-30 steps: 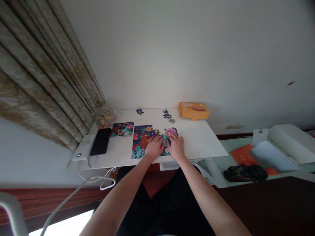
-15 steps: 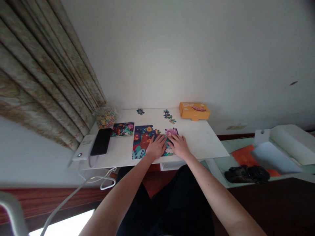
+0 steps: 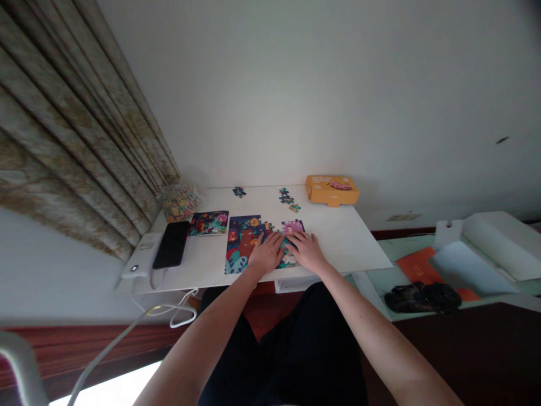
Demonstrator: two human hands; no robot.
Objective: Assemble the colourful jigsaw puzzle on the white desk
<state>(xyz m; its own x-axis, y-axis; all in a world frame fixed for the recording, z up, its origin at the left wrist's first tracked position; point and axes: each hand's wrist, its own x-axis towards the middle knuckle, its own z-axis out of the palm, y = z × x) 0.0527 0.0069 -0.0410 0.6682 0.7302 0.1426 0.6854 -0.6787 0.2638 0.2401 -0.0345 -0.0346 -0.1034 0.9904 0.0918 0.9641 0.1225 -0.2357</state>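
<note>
A partly assembled jigsaw puzzle (image 3: 241, 245) with a brown bear on dark blue lies near the front edge of the white table (image 3: 346, 242). Flat on its middle rests my left hand (image 3: 266, 253), fingers stretched out. My right hand (image 3: 309, 252) lies over the puzzle's right part, its fingers spread and pointing forward-left. Between and under the hands, part of the picture is hidden. A pink puzzle section (image 3: 293, 226) shows just beyond my right fingertips. Farther back lie several loose puzzle pieces (image 3: 286, 197) and another small cluster of pieces (image 3: 239, 192).
A picture card (image 3: 209, 223) lies left of the puzzle, beside a black phone (image 3: 171, 245) on a white device (image 3: 141, 256). Behind them stands a clear bag of colourful bits (image 3: 181, 202). An orange box (image 3: 332, 190) is at the back right. An open white box (image 3: 473, 268) sits lower right.
Both hands stay flat on the puzzle in nearly the same place. The whole view has shifted very slightly; nothing on the table has visibly moved.
</note>
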